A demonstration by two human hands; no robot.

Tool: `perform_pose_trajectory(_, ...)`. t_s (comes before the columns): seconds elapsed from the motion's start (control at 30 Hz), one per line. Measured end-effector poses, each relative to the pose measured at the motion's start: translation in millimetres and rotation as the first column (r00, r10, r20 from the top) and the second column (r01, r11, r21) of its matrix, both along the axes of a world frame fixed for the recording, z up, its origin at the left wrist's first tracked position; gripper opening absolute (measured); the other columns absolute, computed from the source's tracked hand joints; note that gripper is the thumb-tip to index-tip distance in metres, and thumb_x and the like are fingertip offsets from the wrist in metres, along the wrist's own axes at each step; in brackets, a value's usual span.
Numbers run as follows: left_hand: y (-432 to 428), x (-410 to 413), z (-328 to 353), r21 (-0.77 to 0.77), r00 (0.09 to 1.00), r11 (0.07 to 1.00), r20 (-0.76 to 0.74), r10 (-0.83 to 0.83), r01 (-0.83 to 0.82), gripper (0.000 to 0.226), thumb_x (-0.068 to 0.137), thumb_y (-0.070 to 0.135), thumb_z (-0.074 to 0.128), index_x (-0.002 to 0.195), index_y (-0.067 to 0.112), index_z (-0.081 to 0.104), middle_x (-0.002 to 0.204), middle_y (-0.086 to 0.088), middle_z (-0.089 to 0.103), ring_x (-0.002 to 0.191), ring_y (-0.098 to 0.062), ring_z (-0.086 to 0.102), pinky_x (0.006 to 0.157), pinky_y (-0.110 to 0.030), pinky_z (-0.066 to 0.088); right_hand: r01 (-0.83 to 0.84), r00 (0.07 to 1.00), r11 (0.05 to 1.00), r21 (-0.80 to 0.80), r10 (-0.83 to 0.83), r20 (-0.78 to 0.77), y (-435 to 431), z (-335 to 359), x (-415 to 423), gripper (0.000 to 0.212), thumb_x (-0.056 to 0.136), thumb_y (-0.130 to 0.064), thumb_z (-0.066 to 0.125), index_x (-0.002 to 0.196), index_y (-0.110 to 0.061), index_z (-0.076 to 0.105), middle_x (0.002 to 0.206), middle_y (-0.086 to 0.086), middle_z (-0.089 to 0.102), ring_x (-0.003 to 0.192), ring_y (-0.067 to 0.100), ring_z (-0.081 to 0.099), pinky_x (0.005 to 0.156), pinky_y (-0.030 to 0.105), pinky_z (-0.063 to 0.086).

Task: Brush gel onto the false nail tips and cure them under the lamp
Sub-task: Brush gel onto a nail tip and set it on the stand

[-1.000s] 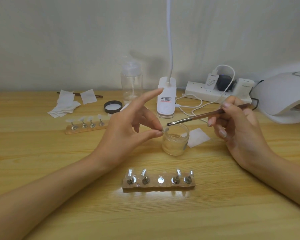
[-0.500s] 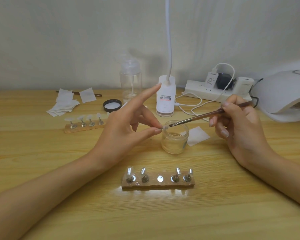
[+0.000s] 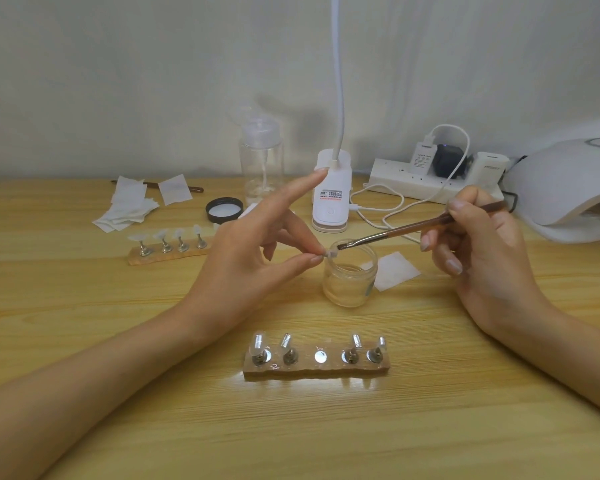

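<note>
Seeming tiny, light, thin and easily dropped, the false nail tip (image 3: pixel 331 253) is pinched at one end by the left hand (image 3: pixel 243 258) near the jar (image 3: pixel 350 277), while the brush (image 3: pixel 413 231) is gripped in the right hand (image 3: pixel 478 247)

Bottle (image 3: pixel 261 161): clear, with a pump top, upright at the back of my table (image 3: pixel 430 427).
Wipes (image 3: pixel 127 209): white squares heaped far left.
Power strip (image 3: pixel 395 180): white, against the wall, plugs in it.
Desk light (image 3: pixel 331 199): white, just right of the bottle.

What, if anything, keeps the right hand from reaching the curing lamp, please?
Probably nothing, so yes: the curing lamp sits beside the right hand, open table between, though that hand holds the brush.
</note>
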State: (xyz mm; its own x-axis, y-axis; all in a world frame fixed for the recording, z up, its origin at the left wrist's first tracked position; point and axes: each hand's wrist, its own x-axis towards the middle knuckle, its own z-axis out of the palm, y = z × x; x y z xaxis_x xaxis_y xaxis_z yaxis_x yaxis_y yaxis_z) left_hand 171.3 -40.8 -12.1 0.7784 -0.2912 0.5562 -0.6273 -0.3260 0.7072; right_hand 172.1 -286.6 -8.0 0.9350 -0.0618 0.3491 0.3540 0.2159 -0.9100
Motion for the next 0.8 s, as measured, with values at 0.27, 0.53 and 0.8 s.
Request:
perform_pose_trajectory(0.27, 0.6, -0.8, 0.8, 0.041, 0.998, 0.999, 0.063, 0.003, -0.006, 0.075, 0.085, 0.013, 0.077, 0.151, 0.021, 0.043, 0.087, 0.013, 0.073, 0.091, -0.007, 0.069, 0.065, -0.035, 0.047, 0.013, 1.000, 0.998, -0.059, -0.014, -0.024, -0.1, -1.6, 0.9, 0.027, 0.101, -0.015, 0.048, 0.074, -0.018, 0.044, 0.061, 0.008, 0.065, 0.036, 0.009, 0.033, 0.042, 0.015, 0.033)
perform_pose_trajectory(0.53, 1.3, 1.2, -0.4, 0.060, 0.994, 0.998, 0.110, 0.001, -0.008, 0.075, 0.086, 0.011, 0.078, 0.151, 0.020, 0.043, 0.088, 0.015, 0.073, 0.090, -0.005, 0.068, 0.064, -0.027, 0.045, -0.037, 0.999, 0.997, -0.065, 0.037, 0.002, 0.3, -1.5, 0.4, 0.021, 0.095, -0.023, 0.051, 0.076, -0.018, 0.044, 0.065, 0.007, 0.067, 0.037, 0.009, 0.033, 0.043, 0.015, 0.034)
perform_pose_trajectory(0.8, 0.9, 1.5, -0.2, 0.055, 0.993, 0.998, 0.118, -0.002, -0.005, 0.073, 0.086, 0.013, 0.078, 0.150, 0.020, 0.044, 0.088, 0.015, 0.073, 0.090, -0.008, 0.068, 0.063, -0.026, 0.045, -0.041, 0.999, 0.998, -0.036, 0.042, 0.026, -0.7, -1.5, 0.9, 0.026, 0.099, -0.020, 0.048, 0.074, -0.023, 0.047, 0.064, 0.006, 0.066, 0.037, 0.008, 0.032, 0.041, 0.015, 0.032)
